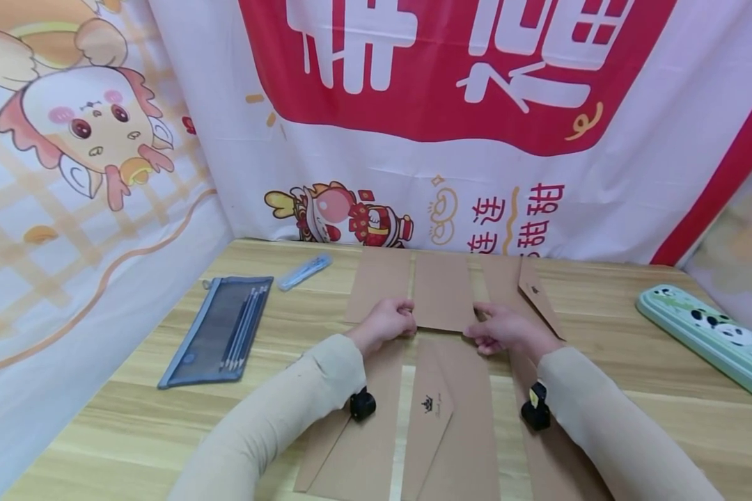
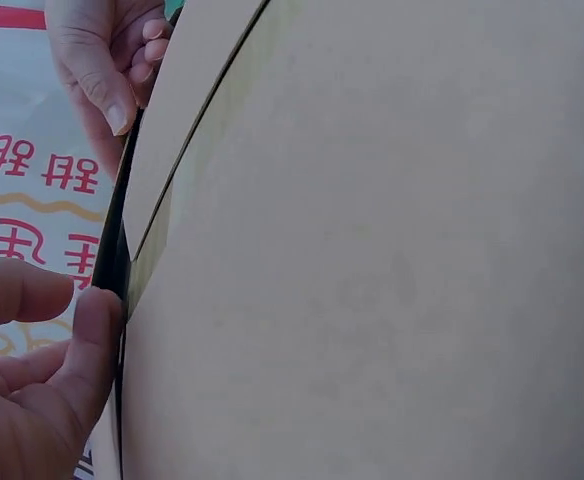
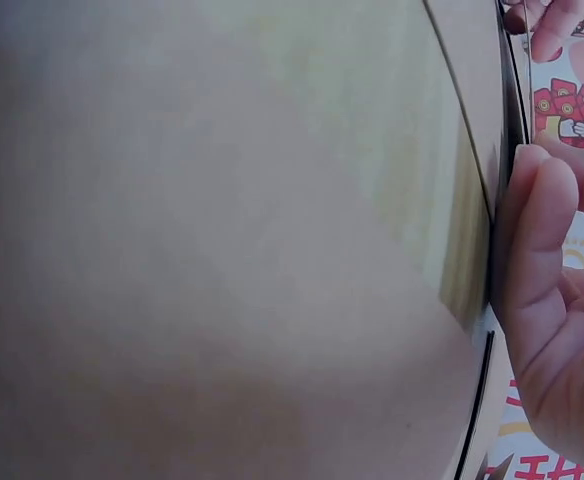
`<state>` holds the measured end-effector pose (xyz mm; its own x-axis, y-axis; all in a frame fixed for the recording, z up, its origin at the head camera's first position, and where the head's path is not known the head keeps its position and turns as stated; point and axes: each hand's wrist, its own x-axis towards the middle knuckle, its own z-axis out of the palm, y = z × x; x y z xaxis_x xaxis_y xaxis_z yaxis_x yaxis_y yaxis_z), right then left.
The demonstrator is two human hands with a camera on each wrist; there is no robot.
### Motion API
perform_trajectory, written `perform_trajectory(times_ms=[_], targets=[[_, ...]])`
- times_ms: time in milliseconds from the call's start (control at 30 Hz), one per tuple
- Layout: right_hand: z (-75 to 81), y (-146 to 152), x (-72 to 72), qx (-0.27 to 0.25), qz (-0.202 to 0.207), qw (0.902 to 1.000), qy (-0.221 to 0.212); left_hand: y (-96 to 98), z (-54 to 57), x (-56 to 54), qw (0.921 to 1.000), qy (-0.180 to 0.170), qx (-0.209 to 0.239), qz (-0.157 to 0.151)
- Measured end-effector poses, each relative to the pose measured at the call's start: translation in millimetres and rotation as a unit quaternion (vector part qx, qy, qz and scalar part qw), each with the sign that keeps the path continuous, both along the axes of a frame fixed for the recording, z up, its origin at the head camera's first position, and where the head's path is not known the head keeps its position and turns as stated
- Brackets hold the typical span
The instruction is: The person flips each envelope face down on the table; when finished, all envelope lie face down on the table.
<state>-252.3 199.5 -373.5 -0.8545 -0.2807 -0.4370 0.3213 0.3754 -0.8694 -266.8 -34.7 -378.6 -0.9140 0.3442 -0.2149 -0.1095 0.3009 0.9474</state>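
Observation:
Both hands are at the near edge of a plain brown paper envelope [image 1: 443, 289] in the middle of the back row. My left hand [image 1: 388, 321] pinches its near left corner between thumb and fingers. At the near right corner my right hand [image 1: 500, 327] grips the same envelope, thumb against the edge. A dark shadow runs under that edge. Directly in front lies another brown envelope [image 1: 466, 417], its pointed flap facing up with a small black crown print. In the left wrist view, the left thumb and fingers [image 2: 92, 330] meet at the paper's edge.
More brown envelopes lie in columns left [image 1: 366, 438] and right [image 1: 554, 445], partly under the arms. At left are a mesh pouch [image 1: 216, 330] with several pencils and a small light-blue packet [image 1: 304, 271]. A green panda pencil case [image 1: 714, 334] lies far right. A printed cloth [image 1: 351, 160] hangs behind.

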Motion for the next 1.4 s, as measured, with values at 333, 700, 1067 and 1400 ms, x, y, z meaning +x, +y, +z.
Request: perform_trajectory(times_ms=[333, 700, 1067, 1400], targets=[[1.9, 2.9, 1.8, 0.024, -0.001, 0.9997, 0.008, -2.6, 11.0, 3.9, 0.9992, -0.012, -0.035, 0.015], [25.3, 34.9, 8.1, 0.034, 0.001, 0.9969, 0.071, 18.4, 15.5, -0.5, 0.9976, 0.059, 0.035, 0.008], [35.6, 81.7, 16.7, 0.103, -0.064, 0.9842, 0.129, 77.0, 19.4, 9.2, 0.9866, 0.055, 0.148, 0.042], [23.6, 114.0, 21.8, 0.180, -0.076, 0.9680, 0.158, 118.4, 6.1, 10.6, 0.9711, 0.062, 0.206, 0.104]])
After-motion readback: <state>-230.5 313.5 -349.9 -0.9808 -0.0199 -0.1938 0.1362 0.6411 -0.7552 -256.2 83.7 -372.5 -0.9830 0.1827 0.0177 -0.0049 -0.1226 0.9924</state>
